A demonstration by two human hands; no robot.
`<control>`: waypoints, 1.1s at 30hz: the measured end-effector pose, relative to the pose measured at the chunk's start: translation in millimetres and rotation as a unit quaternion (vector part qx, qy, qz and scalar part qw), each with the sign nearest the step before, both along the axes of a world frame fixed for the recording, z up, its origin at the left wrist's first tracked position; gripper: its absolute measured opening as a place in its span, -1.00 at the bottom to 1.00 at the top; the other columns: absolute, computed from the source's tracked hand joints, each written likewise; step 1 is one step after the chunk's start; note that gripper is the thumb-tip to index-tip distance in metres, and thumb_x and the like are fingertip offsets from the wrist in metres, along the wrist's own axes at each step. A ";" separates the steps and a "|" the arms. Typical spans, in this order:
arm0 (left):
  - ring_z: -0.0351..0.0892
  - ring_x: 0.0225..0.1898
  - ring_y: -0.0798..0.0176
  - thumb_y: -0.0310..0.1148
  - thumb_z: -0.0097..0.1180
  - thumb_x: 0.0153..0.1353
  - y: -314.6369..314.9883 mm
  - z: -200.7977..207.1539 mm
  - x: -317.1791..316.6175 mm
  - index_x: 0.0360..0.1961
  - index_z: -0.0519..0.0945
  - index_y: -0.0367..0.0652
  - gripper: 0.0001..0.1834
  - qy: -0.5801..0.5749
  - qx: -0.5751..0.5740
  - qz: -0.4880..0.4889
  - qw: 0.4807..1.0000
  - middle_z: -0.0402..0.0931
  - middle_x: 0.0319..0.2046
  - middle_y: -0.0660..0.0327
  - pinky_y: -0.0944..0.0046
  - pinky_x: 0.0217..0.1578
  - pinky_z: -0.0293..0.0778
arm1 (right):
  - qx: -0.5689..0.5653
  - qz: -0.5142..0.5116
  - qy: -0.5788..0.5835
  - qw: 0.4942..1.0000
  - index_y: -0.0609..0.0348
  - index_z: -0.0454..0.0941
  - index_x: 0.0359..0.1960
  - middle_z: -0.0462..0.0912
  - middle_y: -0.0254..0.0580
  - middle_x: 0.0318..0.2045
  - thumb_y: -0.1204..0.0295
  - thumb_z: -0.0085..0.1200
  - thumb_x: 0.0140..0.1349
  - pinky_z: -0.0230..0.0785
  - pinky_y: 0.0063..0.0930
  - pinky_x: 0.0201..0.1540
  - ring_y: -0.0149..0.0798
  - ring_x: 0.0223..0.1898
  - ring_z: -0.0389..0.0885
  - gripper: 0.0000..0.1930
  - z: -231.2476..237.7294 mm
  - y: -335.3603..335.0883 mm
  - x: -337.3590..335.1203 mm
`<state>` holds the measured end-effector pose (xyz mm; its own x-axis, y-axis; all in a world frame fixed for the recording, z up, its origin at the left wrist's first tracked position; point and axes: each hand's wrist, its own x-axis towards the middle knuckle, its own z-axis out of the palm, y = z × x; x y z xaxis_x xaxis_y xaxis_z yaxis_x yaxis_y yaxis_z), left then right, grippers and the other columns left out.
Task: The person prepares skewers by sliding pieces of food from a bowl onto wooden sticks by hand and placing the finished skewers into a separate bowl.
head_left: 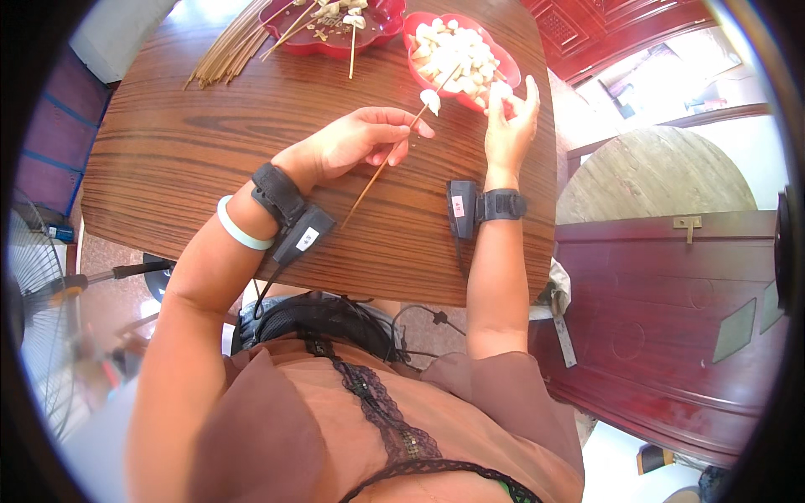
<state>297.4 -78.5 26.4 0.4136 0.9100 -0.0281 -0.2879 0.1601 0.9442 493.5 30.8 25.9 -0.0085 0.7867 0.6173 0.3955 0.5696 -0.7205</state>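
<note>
My left hand [365, 144] is closed around a thin wooden skewer [377, 178], which slants up and away to the right over the table. One white food chunk [430, 101] is threaded near its upper part. At the near right edge of a red bowl [417, 74], my right hand [512, 126] has its thumb and fingers about a pale chunk [501, 89]; glare partly washes out that grip. Many cut white chunks [457, 52] fill this bowl. A black strapped device sits on each of my wrists.
Loose bare skewers [225, 52] lie in a bundle at the table's far left. Next to them stands a red scalloped tray [381, 38] with loaded skewers resting in it. A standing fan [42, 310] is at the left; a dark red wooden door panel [662, 310] is at the right.
</note>
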 end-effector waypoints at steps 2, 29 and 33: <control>0.12 -0.68 0.59 -0.42 -0.25 0.23 0.2 1.4 2.5 -0.09 0.42 -0.25 -0.72 -0.008 0.001 -0.007 1.000 0.32 -0.68 0.38 0.63 -0.65 0.06 | 0.054 -0.020 -0.023 0.998 0.29 0.19 0.05 0.55 -0.18 -0.47 0.43 -0.02 0.15 0.32 -0.63 -0.46 -0.43 -0.53 0.50 -0.56 -6.9 8.2 9.9; 0.09 -0.70 0.56 -0.30 -0.21 0.27 -1.6 -2.0 1.4 -0.16 0.48 -0.26 -0.71 0.032 0.005 -0.042 0.999 0.28 -0.74 0.38 0.57 -0.67 0.03 | -0.367 0.359 0.432 0.741 0.17 0.43 -0.25 0.45 -0.40 -0.51 0.30 -0.07 0.19 0.29 -0.61 -0.33 -0.45 -0.43 0.43 -0.79 -6.6 0.9 -3.6; 0.09 -0.70 0.56 -0.30 -0.20 0.27 -0.8 -4.4 1.7 -0.16 0.48 -0.25 -0.71 0.029 -0.003 -0.046 0.999 0.27 -0.74 0.39 0.57 -0.67 0.03 | -0.367 0.382 0.440 0.725 0.16 0.42 -0.27 0.39 -0.42 -0.54 0.32 -0.06 0.19 0.26 -0.62 -0.36 -0.45 -0.46 0.37 -0.81 -4.1 -0.6 -5.5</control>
<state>299.1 -79.4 21.9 0.4927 0.8682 -0.0598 -0.2163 0.1887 0.9579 488.0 30.2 21.7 -0.4721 0.8790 0.0666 -0.6302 -0.2837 -0.7227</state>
